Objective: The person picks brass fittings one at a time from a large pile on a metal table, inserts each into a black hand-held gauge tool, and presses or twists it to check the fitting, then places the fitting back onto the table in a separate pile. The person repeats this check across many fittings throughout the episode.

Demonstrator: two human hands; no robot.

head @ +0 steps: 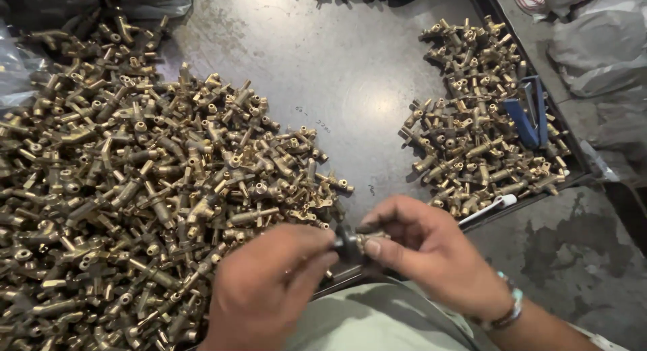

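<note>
Left hand, right hand — both pinch one brass fitting; two brass piles — large, smaller.

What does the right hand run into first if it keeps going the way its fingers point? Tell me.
Probably the left hand: the right hand points left along the small brass fitting both pinch. Beyond lies the big heap of brass fittings.

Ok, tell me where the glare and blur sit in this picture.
Head view: a soft bright glare patch lies on the bare metal table between the two heaps; the large pile of brass fittings is sharp; the left hand and right hand are slightly soft; the dark part pinched between them is hard to make out.
</note>
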